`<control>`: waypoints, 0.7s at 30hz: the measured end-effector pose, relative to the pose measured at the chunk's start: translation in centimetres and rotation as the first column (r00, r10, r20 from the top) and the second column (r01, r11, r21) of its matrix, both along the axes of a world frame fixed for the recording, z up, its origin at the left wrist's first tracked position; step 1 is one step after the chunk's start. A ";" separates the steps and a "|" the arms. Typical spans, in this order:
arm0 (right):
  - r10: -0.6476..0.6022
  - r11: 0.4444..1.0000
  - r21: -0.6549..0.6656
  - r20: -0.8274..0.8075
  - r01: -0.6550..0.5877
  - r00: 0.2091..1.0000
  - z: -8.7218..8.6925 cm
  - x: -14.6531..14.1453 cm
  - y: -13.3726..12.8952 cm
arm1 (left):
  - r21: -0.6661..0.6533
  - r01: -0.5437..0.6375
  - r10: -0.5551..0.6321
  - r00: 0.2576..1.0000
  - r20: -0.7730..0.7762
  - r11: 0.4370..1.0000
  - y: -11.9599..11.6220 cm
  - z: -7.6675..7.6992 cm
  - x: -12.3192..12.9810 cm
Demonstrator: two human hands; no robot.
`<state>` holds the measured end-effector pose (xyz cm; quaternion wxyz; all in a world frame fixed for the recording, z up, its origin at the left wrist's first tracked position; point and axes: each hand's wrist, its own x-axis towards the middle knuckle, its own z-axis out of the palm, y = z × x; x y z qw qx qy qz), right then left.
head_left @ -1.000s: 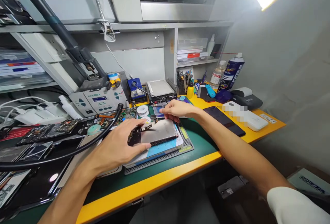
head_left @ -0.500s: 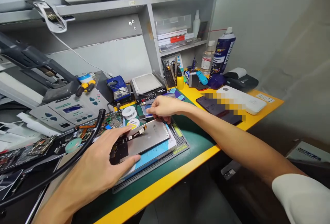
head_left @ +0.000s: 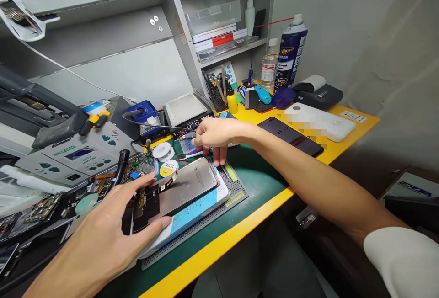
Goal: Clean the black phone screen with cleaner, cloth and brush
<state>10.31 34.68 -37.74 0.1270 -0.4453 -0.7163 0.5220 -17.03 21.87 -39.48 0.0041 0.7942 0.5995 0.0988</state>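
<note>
A silver phone screen assembly [head_left: 188, 183] with a black flex strip lies on a blue-and-white box [head_left: 192, 218]. My left hand [head_left: 103, 229] grips the near-left end of the assembly, thumb on one long side and fingers on the other. Beyond the far end of the assembly, my right hand [head_left: 214, 138] is closed around a thin soldering iron handle [head_left: 188, 138] with a black cord, its lower fingers hanging beside the assembly's corner. Under the box lies a grey perforated mat [head_left: 236, 193].
A rework station [head_left: 82, 151], a black hose [head_left: 121, 165] and circuit boards stand left. Solder spools [head_left: 163, 151] lie behind the assembly. A dark phone [head_left: 291, 135], a white phone [head_left: 322, 122] and a spray can [head_left: 291, 55] are at the right.
The view has shifted, so the bench things appear further left and the shelf higher. My left hand still grips the assembly. My right hand's lower fingers now extend downward near its far corner.
</note>
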 end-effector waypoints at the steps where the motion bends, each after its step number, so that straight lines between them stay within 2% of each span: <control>1: 0.003 1.000 -0.003 -0.006 -0.003 1.000 0.0 0.1 0.1 | 0.004 0.001 -0.001 1.000 0.000 1.000 0.0 0.1 0.1; 6: 0.008 1.000 -0.004 -0.038 -0.008 0.999 0.0 0.2 0.2 | 0.047 0.034 -0.035 0.999 0.023 0.998 -0.1 0.1 1.0; 9: 0.016 0.999 0.042 -0.016 -0.015 1.000 -0.1 -0.1 0.0 | 0.044 0.059 -0.060 0.998 0.034 0.997 -0.1 -0.2 1.2; 15: 0.106 0.989 0.095 0.049 -0.111 0.993 0.4 -0.2 -0.6 | -0.003 0.027 -0.027 0.999 0.032 1.000 -0.1 -0.7 0.5; 21: 0.155 0.971 0.169 0.078 -0.167 0.985 0.8 -0.1 -0.8 | -0.028 0.038 -0.035 0.994 0.102 0.999 0.2 -0.2 0.9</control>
